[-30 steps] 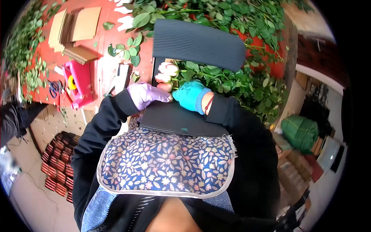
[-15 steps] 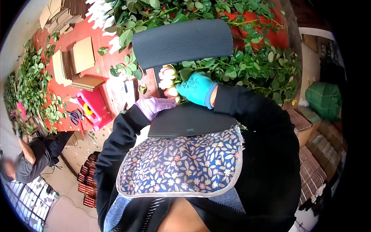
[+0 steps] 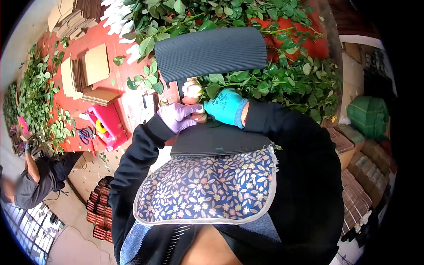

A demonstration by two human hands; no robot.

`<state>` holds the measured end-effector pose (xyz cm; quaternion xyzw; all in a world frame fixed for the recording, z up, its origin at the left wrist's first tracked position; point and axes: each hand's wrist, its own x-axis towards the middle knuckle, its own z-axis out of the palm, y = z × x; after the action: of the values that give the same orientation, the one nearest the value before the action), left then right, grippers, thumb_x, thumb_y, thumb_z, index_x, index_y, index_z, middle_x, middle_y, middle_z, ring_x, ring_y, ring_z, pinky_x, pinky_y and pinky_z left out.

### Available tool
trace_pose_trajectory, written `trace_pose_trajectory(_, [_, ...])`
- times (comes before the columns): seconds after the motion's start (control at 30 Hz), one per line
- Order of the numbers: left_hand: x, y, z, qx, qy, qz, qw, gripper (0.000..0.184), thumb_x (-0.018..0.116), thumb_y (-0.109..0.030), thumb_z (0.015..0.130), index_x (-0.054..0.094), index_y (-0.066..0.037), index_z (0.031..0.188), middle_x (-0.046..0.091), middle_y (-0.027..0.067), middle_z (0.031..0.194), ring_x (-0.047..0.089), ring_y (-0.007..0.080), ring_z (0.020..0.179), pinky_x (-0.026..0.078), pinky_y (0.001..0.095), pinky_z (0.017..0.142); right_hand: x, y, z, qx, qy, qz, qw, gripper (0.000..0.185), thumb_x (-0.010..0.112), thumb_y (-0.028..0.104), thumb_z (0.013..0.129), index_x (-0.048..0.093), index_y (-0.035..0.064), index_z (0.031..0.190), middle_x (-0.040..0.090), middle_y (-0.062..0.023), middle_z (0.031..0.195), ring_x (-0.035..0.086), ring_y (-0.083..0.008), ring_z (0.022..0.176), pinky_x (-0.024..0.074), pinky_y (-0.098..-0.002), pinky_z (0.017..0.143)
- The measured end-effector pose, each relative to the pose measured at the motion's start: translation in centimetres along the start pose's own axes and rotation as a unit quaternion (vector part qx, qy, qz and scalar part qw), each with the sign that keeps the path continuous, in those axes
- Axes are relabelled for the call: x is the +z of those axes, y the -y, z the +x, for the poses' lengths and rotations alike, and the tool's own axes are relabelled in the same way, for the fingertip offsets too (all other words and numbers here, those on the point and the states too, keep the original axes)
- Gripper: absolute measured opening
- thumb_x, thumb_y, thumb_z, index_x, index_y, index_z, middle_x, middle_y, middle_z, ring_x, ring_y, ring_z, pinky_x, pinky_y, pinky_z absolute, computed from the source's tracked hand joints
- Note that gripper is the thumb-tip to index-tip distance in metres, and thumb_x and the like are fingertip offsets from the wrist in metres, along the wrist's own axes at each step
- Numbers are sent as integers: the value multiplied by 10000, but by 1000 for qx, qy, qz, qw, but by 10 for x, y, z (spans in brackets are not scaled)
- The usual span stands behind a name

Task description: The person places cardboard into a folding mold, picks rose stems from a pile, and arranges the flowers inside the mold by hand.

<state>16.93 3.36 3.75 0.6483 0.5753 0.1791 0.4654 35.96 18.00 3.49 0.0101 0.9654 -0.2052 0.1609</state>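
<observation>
The left hand (image 3: 179,118) curls its grip around the near rose (image 3: 200,118), apparently steadying it against the dark mat (image 3: 221,138), nearer than the pale rose (image 3: 191,89); the right hand (image 3: 226,107) rests left of the leaves (image 3: 282,79), its hold hidden, I cannot tell; earlier, left fingers lay flatter, exposing more blooms

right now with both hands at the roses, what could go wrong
The left hand's fingers are right at the lower rose, so its petals might bruise if squeezed. Leafy stems crowd the edge of the ribbed dark sheet, so leaves could snag or tear if either shifts.
</observation>
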Motion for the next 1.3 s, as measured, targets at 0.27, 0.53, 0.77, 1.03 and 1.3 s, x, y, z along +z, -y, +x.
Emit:
trace_pose_trajectory(0.27, [24, -14, 2, -18, -82, 171, 982, 447, 686, -306, 878, 608, -138, 1284, 682, 96, 764, 681, 278, 682, 530, 388, 597, -16, -7, -2, 28, -108, -24, 993, 159, 628, 221, 824, 602, 74, 880, 662, -86, 700, 679, -280, 652, 509, -420, 571])
trace_pose_trajectory(0.53, [26, -14, -1, -21, -90, 206, 974, 423, 666, -282, 875, 598, -154, 1272, 651, 91, 701, 663, 287, 632, 514, 406, 546, 8, -15, 0, 14, -129, -68, 989, 103, 607, 142, 803, 689, 83, 826, 672, -96, 722, 689, -278, 688, 533, -411, 614])
trace_pose_trajectory(0.77, [25, -16, 0, -21, -94, 208, 973, 399, 650, -267, 880, 593, -164, 1261, 643, 82, 679, 665, 284, 638, 515, 399, 544, 6, -13, 0, 49, -93, -54, 993, 105, 614, 165, 808, 693, 100, 784, 680, -87, 728, 702, -282, 692, 537, -415, 610])
trace_pose_trajectory(1.03, [48, 4, 3, -20, -197, 164, 966, 217, 670, -115, 860, 698, -83, 1072, 653, 76, 1143, 703, 233, 763, 574, 340, 629, 10, -11, -2, 28, -74, -32, 996, 90, 636, 167, 781, 682, 90, 779, 669, -95, 705, 693, -282, 671, 531, -417, 586])
trace_pose_trajectory(1.3, [39, -8, -1, -29, -169, 205, 964, 247, 662, -140, 865, 704, -137, 1109, 677, 31, 1213, 721, 230, 818, 591, 325, 624, -50, 4, -22, 66, -139, -111, 982, 281, 565, 343, 928, 594, 78, 1019, 637, -50, 642, 657, -253, 580, 490, -401, 506])
